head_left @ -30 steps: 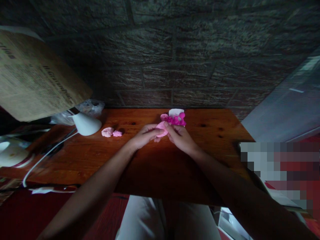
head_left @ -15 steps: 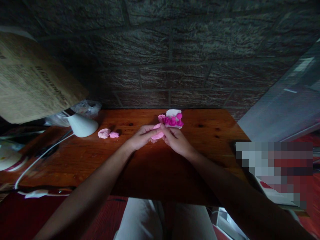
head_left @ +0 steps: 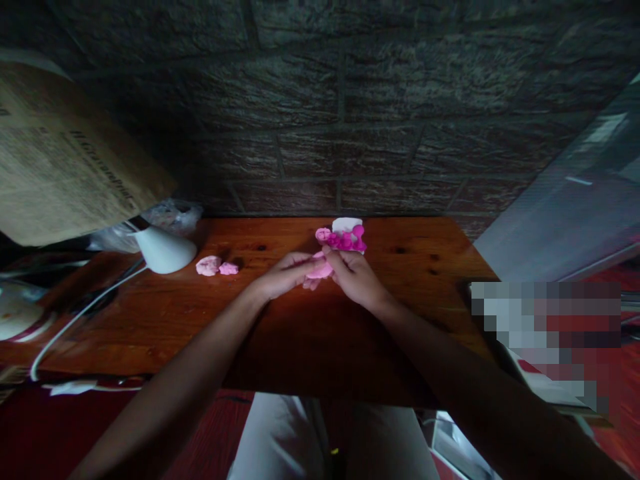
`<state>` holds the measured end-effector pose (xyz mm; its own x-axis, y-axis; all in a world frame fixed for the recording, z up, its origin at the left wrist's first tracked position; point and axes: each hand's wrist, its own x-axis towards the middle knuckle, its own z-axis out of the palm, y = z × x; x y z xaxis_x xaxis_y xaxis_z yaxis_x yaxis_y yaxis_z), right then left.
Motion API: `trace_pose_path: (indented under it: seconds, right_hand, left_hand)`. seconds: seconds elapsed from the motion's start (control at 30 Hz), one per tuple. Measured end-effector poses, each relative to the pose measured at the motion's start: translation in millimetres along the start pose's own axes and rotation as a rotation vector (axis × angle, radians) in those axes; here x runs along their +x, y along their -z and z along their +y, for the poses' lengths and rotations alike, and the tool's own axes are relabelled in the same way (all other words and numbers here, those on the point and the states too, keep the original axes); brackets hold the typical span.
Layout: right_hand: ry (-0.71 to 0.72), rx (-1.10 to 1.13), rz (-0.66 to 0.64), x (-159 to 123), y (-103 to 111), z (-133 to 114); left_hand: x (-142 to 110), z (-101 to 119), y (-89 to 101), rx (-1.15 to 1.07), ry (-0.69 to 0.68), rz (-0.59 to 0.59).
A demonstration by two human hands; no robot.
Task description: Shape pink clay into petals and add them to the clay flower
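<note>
A flat piece of pink modelling clay (head_left: 320, 267) is pinched between my two hands above the wooden table. My left hand (head_left: 287, 275) grips its left side, thumb on top and fingers beneath. From the right, my right hand (head_left: 354, 275) presses the clay with its thumb, the other fingers partly hidden. Just beyond the hands lie several magenta shaped clay pieces (head_left: 347, 241) on a white slab (head_left: 347, 225), with a lighter pink lump (head_left: 323, 235) at their left. Farther left on the table rest a pale pink clay lump (head_left: 208, 266) and a smaller pink one (head_left: 229, 268).
A lamp with a white conical base (head_left: 167, 252) and a printed paper shade (head_left: 75, 153) stands at the left, its white cord (head_left: 85, 312) crossing the table (head_left: 400, 320). A dark brick wall (head_left: 310, 147) rises behind. A grey panel (head_left: 565, 193) stands at the right.
The clay between my hands has shifted slightly, and my right hand's grip has moved a little over it. The other pieces on the table lie as before.
</note>
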<state>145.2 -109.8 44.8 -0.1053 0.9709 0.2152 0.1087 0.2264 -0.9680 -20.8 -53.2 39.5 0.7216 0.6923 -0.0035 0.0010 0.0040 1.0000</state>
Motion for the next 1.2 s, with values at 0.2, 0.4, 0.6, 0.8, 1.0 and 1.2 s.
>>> trace_pose_path:
  seconds: [0.2,0.4,0.6,0.8,1.0,1.2]
  right_hand:
    - [-0.029,0.071,0.021,0.3,-0.2,0.4]
    - [-0.019,0.021,0.034,-0.2,-1.0,5.3]
    - [-0.003,0.013,0.052,-0.2,-0.1,7.2]
    - [-0.033,0.097,0.198,4.5,5.9,10.6]
    - [-0.059,0.069,0.188,6.2,7.7,12.5]
    - [0.067,0.088,0.334,7.4,6.7,15.7]
  left_hand:
    - [0.9,-0.8,5.1,0.094,-0.002,0.009]
    - [-1.4,0.7,7.5,0.148,-0.019,0.089]
    - [-2.9,8.4,3.7,0.224,-0.075,0.126]
    - [4.7,8.2,0.0,0.223,-0.207,0.2]
    - [5.9,7.2,1.5,0.154,-0.305,0.349]
    - [6.6,3.9,1.1,0.101,-0.217,0.381]
